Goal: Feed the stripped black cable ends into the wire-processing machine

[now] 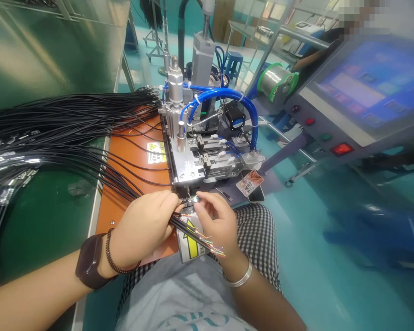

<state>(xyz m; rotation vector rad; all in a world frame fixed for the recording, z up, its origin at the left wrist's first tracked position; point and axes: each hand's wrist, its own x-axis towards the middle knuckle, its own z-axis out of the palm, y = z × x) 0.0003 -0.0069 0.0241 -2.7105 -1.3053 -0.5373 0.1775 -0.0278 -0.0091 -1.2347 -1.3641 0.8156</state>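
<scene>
My left hand (148,220) is closed around a bundle of black cables (189,232), whose stripped ends show thin coloured wires (214,248) pointing down to the right. My right hand (219,218) pinches a small metallic piece (195,199) between thumb and fingertips, close to my left fingertips. Both hands are at the near end of a machine (189,165) with metal blocks and blue hoses. Below them is a plate with a yellow arrow label (192,241). The exact joint between cable and small piece is too small to tell.
Many long black cables (72,110) lie across the green table (65,202) and orange board (134,172). A control screen (372,87) stands at the right, with a spool of wire (278,82) beside it. A phone (257,194) and a card (250,183) rest by the machine.
</scene>
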